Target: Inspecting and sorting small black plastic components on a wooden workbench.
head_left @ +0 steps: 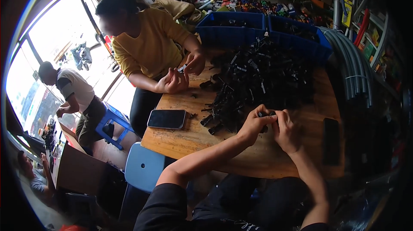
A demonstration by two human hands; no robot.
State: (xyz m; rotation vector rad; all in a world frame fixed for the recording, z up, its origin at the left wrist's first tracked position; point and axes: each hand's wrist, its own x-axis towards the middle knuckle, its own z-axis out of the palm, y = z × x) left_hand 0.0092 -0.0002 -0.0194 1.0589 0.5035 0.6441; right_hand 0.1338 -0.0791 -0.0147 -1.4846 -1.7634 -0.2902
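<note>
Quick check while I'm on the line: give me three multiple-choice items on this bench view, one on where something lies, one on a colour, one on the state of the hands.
1. Where does the dark-screened smartphone lie?
A. on the round wooden table, left of the heap of small black plastic parts
B. in a crate
C. on the stool

2. What colour are the two plastic crates behind the heap?
A. red
B. blue
C. grey

3. What are the left hand and right hand doing?
A. resting flat, apart
B. holding the phone
C. closed together on a small black part

Answers: 1 A, the phone sits on bare wood beside the heap; 2 B, both walls are blue; 3 C, the fingers of both meet around the piece.
</note>
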